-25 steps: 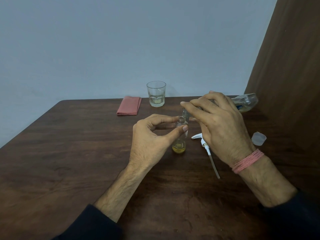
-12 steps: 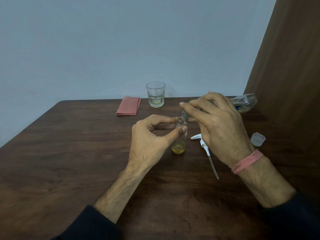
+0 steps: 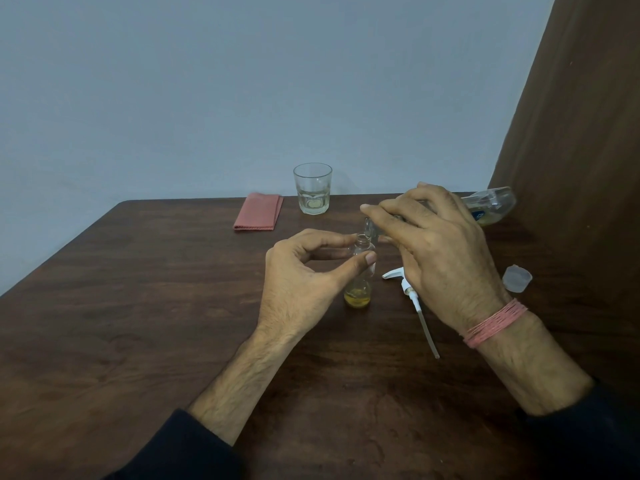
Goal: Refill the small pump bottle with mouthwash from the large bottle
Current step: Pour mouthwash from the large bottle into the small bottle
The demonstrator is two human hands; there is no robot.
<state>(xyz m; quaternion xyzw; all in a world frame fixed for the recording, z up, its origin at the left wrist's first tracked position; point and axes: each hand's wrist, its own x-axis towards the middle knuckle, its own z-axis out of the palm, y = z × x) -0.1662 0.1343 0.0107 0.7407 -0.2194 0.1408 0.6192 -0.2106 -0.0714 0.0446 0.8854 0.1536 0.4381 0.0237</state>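
**While the big bottle is tipped, the small neck can easily be missed**

Because the mouth of the small bottle (image 3: 360, 271) is very narrow, the main risk, in my judgement, is that the mouthwash runs down its outside onto the table (image 3: 138, 306). A little shake of the right hand (image 3: 440, 258), or too steep a tilt of the big bottle (image 3: 491, 204), could cause this. The small bottle is light and nearly empty, with only a yellow layer at the bottom, so a knock from the big neck may also push it over.

The left hand (image 3: 304, 275) pinches the small bottle near its top between thumb and forefinger; the bottle stands upright on the table. The right hand is closed around the big bottle from above, holding it almost horizontal, its neck just beside and above the small mouth. I cannot tell if liquid is flowing.

The pump (image 3: 408, 292) lies on the table just to the right of the small bottle, and the cap (image 3: 517, 278) lies further right.
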